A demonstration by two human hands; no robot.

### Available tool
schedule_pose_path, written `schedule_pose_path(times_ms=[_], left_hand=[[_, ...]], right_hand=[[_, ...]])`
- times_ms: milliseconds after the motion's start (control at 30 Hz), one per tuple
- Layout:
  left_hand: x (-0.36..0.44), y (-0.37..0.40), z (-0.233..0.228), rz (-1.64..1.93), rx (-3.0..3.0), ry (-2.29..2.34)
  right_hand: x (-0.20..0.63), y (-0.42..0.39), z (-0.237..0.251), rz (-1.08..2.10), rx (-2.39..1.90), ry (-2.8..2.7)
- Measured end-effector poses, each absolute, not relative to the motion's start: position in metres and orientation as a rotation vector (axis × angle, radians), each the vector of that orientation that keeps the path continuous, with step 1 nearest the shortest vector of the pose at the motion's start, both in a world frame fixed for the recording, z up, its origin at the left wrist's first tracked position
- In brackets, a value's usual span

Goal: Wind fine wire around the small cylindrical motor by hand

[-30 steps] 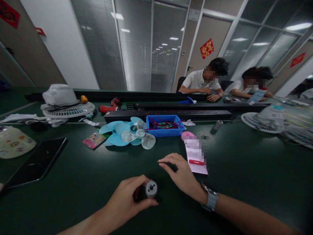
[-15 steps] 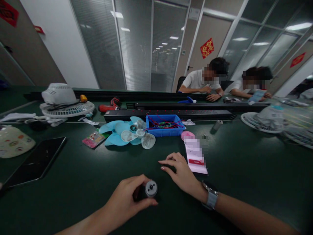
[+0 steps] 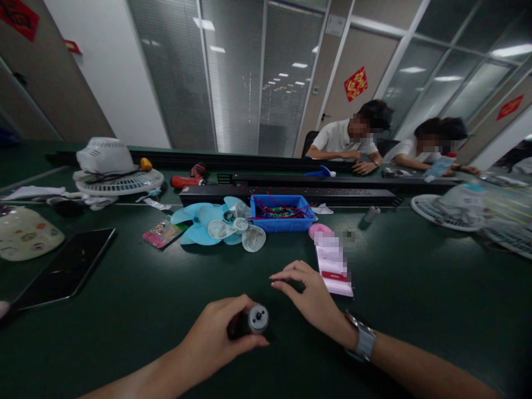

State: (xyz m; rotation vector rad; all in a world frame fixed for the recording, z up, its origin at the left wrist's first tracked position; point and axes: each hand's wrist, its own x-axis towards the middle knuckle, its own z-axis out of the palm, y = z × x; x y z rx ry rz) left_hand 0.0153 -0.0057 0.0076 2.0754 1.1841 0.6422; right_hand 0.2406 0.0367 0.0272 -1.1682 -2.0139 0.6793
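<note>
A small round metal motor [image 3: 258, 320] stands upright with its end face and dark shaft turned up. My left hand [image 3: 218, 330] is closed around its side, thumb and index finger on opposite edges. Up and to the right of it, my right hand [image 3: 305, 289] hovers over the green table with thumb and index fingertips brought together in a pinch. Whatever those fingertips may hold is too small to make out. Just beyond the right hand lies a lit phone [image 3: 331, 260], partly blurred out.
A blue bin [image 3: 285, 224] of wires sits beyond my hands, beside blue and clear fan blades [image 3: 199, 216]. A tablet [image 3: 68, 269] lies at left. Another metal cylinder [image 3: 371, 215] stands at right. Fan parts [image 3: 118, 182], a red power drill [image 3: 189, 178] and two seated people are farther back.
My right thumb and index fingertips have drawn closer together. The left hand keeps its hold on the motor. The whole view has shifted slightly.
</note>
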Motion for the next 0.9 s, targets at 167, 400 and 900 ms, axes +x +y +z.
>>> schedule_pose_path(times_ms=[167,400,900], left_hand=[[0.016,-0.006,0.003,0.699,2.110,1.153],[0.015,-0.006,0.001,0.720,2.121,1.133],[0.015,-0.005,0.000,0.727,2.136,1.145]], right_hand=[[0.227,0.007,0.047,0.799,-0.852,-2.131],[0.223,0.002,0.045,0.804,-0.834,-2.126],[0.221,0.005,0.047,0.813,-0.840,-2.198]])
